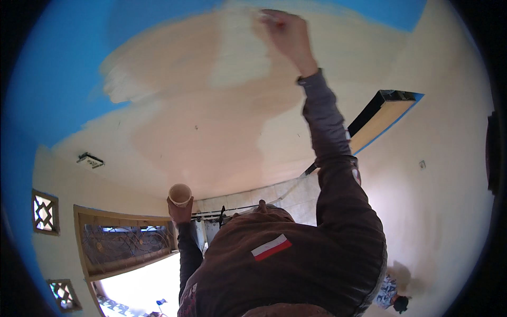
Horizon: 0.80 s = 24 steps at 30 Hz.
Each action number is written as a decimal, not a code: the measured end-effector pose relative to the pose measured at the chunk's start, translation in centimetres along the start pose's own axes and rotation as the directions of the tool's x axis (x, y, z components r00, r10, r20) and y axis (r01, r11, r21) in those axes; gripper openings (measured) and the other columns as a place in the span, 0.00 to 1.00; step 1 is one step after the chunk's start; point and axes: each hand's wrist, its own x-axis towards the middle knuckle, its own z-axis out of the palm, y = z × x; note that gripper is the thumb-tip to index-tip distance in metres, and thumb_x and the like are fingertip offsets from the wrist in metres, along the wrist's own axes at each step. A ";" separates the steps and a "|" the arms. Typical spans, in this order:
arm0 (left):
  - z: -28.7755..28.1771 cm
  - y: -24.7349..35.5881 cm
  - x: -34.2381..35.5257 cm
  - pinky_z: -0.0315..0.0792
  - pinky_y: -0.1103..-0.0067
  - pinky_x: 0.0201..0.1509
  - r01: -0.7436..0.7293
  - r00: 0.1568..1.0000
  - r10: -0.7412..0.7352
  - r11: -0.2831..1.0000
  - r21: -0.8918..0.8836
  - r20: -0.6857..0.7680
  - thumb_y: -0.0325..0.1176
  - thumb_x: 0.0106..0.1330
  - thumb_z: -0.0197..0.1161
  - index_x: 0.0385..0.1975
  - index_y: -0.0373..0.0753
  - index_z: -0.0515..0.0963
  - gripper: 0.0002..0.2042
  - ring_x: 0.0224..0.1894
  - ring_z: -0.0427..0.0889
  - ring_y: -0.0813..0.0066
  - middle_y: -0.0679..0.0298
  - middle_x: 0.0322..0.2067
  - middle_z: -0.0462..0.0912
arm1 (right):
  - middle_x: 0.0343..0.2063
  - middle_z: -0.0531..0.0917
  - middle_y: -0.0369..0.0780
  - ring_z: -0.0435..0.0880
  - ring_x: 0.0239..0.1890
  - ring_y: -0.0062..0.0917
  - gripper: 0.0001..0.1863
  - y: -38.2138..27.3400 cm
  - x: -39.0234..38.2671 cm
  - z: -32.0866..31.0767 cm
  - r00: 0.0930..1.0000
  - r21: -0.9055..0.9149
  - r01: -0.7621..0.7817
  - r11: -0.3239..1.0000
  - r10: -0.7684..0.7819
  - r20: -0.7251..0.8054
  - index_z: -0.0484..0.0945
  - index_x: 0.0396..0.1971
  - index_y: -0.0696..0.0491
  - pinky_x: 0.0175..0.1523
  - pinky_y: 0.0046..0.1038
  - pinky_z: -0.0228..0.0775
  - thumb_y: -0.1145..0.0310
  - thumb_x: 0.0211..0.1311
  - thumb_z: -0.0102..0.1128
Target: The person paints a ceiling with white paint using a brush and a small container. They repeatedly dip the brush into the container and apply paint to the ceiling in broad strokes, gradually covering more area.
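Observation:
My right hand (288, 33) is raised on a long grey-sleeved arm and touches the ceiling (211, 105). Its fingers are closed on a small tool whose pale tip (268, 16) shows at the fingertips; I cannot tell what kind of tool it is. The ceiling is blue at the edges, with a wide cream patch spread over its middle, just where the hand is. My left hand (180, 210) is lower, at the left of my brown hooded top, and grips a small round cream cup (179, 193) held upright with its mouth facing the camera.
A small light fitting (91, 160) hangs on the ceiling at left. A wood-framed window with a metal grille (127, 245) and two lattice vents (45, 211) are on the left wall. A dark-edged opening (380, 113) sits at right. Another person (393, 298) is at lower right.

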 end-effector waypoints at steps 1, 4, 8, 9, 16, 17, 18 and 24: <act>0.0 0.1 0.1 0.75 0.55 0.56 -0.012 1.000 0.012 1.000 -0.008 -0.002 0.49 0.45 0.82 0.61 0.39 0.67 0.44 0.55 0.80 0.42 0.46 0.52 0.80 | 0.22 0.85 0.43 0.81 0.22 0.22 0.15 1.8 0.2 -1.8 1.000 -0.028 0.001 1.000 -0.001 -0.015 0.87 0.47 0.49 0.31 0.28 0.74 0.59 0.65 0.67; 0.2 -0.4 0.5 0.75 0.55 0.56 -0.008 1.000 0.008 0.999 -0.032 0.003 0.48 0.44 0.82 0.61 0.40 0.67 0.44 0.55 0.79 0.42 0.46 0.52 0.80 | 0.24 0.88 0.40 0.81 0.25 0.17 0.16 8.8 0.3 -7.5 0.999 -0.098 -0.024 0.995 0.020 -0.044 0.88 0.48 0.46 0.35 0.24 0.75 0.57 0.64 0.67; 0.3 -0.5 0.4 0.75 0.55 0.56 -0.040 0.999 0.038 0.997 -0.061 -0.027 0.47 0.43 0.83 0.60 0.40 0.67 0.43 0.54 0.79 0.43 0.47 0.51 0.80 | 0.35 0.89 0.46 0.90 0.38 0.28 0.16 13.2 -1.3 -16.0 0.963 -0.435 -0.271 0.859 0.242 -0.122 0.88 0.48 0.46 0.44 0.30 0.78 0.57 0.63 0.67; 0.0 -0.7 0.1 0.75 0.56 0.56 -0.040 0.999 0.037 0.997 -0.073 -0.033 0.46 0.43 0.83 0.60 0.40 0.67 0.43 0.54 0.79 0.43 0.47 0.51 0.80 | 0.37 0.89 0.46 0.88 0.40 0.42 0.14 15.1 -1.7 -16.6 0.977 -0.524 -0.197 0.829 0.123 -0.172 0.88 0.46 0.45 0.45 0.37 0.80 0.58 0.64 0.64; -0.4 0.2 0.3 0.75 0.58 0.56 -0.036 0.998 0.038 0.997 -0.061 0.042 0.47 0.45 0.82 0.59 0.37 0.68 0.43 0.55 0.79 0.46 0.47 0.51 0.80 | 0.39 0.89 0.47 0.87 0.38 0.27 0.19 6.8 -7.4 -16.7 0.862 -0.350 -0.457 0.818 0.308 -0.403 0.84 0.51 0.59 0.44 0.29 0.77 0.62 0.68 0.63; -0.6 0.3 0.4 0.75 0.57 0.56 -0.026 0.997 0.030 0.997 -0.068 0.067 0.48 0.45 0.82 0.59 0.37 0.68 0.42 0.55 0.79 0.46 0.47 0.51 0.80 | 0.42 0.89 0.45 0.86 0.42 0.25 0.20 4.8 -8.3 -15.0 0.844 -0.189 -0.484 0.854 0.399 -0.358 0.82 0.54 0.60 0.48 0.28 0.76 0.64 0.69 0.61; -0.5 0.3 0.5 0.75 0.57 0.57 -0.024 0.997 0.028 0.998 -0.064 0.072 0.49 0.46 0.82 0.59 0.37 0.68 0.42 0.56 0.79 0.46 0.47 0.52 0.79 | 0.41 0.89 0.42 0.84 0.37 0.22 0.19 4.3 -9.6 -13.4 0.864 -0.122 -0.450 0.885 0.397 -0.310 0.81 0.56 0.60 0.43 0.25 0.75 0.65 0.70 0.60; -1.2 0.9 0.2 0.74 0.56 0.58 0.035 0.995 -0.039 0.998 0.045 0.087 0.52 0.47 0.80 0.59 0.37 0.68 0.42 0.56 0.78 0.46 0.47 0.53 0.78 | 0.35 0.87 0.33 0.72 0.26 0.08 0.15 -6.7 -14.8 2.9 0.861 0.388 -0.508 0.769 0.435 0.265 0.80 0.57 0.56 0.29 0.14 0.60 0.74 0.74 0.56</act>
